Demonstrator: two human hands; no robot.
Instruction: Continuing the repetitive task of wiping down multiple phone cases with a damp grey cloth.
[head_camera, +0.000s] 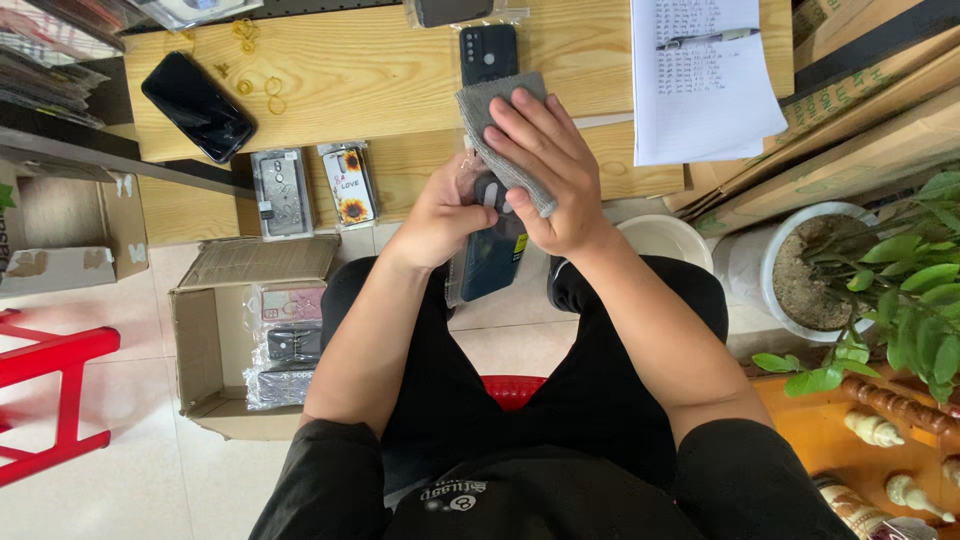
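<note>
grey cloth (497, 125) | dark teal phone case (494, 258) | sunflower-print case (349, 186) | red stool (52, 385)

From my remote station I log the wearer's appearance as follows. Upper body: a black short-sleeved shirt; the sleeves end above the elbows, and a small white printed emblem sits on the chest, seen upside down from the head camera. Lower body: black shorts or trousers of matching plain fabric, with no visible pattern. Forearms are bare. The left hand (440, 215) and right hand (548, 165) carry no gloves, and I detect no rings, watch or bracelets.
</note>
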